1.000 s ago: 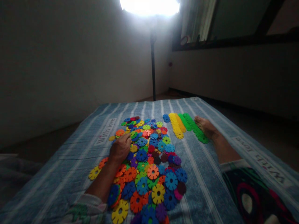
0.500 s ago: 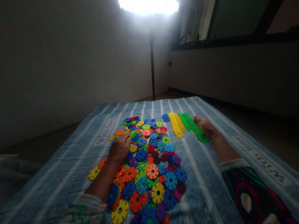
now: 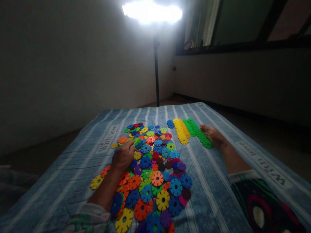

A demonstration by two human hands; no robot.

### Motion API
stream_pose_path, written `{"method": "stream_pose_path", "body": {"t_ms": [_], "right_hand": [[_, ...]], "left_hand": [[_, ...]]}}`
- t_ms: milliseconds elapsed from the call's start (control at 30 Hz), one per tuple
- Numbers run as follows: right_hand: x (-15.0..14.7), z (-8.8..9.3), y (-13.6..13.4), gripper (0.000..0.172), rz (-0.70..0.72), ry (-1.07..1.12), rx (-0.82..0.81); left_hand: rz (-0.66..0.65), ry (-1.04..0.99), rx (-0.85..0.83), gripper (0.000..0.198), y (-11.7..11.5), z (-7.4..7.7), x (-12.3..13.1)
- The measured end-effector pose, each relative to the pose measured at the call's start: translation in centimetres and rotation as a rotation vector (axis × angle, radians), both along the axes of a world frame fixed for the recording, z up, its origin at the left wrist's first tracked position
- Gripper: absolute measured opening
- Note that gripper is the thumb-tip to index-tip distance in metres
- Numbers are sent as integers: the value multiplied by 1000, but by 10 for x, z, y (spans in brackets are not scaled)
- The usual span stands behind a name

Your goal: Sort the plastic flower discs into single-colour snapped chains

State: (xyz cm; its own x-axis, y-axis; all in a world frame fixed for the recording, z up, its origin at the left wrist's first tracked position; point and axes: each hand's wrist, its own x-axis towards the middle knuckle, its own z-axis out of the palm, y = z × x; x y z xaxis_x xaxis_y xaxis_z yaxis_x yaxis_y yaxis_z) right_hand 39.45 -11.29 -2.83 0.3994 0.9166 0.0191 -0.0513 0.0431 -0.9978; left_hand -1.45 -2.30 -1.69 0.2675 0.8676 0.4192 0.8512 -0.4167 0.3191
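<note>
My left hand (image 3: pixel 123 156) rests on the left side of a spread pile of notched plastic discs (image 3: pixel 157 178) in many colours. Its fingers are bent together, and a green disc (image 3: pixel 137 142) lies right at the fingertips. Whatever is under those fingers is hidden. On the right, my right hand (image 3: pixel 213 135) lies along the outer side of a long green row of overlapping discs (image 3: pixel 199 133), fingers stretched out and side by side. Left of that row run a shorter green row (image 3: pixel 190 127), two yellow rows (image 3: pixel 179 132) and a small blue group (image 3: pixel 170 124).
A blue striped cloth (image 3: pixel 206 181) with printed lettering covers the work surface. Behind its far edge stands a bright lamp on a dark pole (image 3: pixel 156 74). Walls rise at the back and right, with a window (image 3: pixel 243 22) at upper right.
The whole view has shifted slightly, so the scene sits a little lower and further left. The right hand has come slightly away from the long green row; the left hand stays on the pile.
</note>
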Motion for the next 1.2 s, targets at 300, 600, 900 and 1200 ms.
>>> {"method": "stream_pose_path", "body": {"t_ms": [300, 600, 900, 1200], "right_hand": [[-9, 3, -5, 28, -21, -18, 21], [-10, 0, -6, 28, -60, -22, 50], [-4, -6, -5, 29, -24, 0, 41], [-9, -1, -8, 34, -51, 33, 64]], "left_hand": [[12, 8, -3, 41, 1, -1, 0], [20, 23, 20, 39, 3, -1, -1], [25, 14, 23, 37, 5, -1, -1], [15, 17, -4, 41, 6, 0, -1]]}}
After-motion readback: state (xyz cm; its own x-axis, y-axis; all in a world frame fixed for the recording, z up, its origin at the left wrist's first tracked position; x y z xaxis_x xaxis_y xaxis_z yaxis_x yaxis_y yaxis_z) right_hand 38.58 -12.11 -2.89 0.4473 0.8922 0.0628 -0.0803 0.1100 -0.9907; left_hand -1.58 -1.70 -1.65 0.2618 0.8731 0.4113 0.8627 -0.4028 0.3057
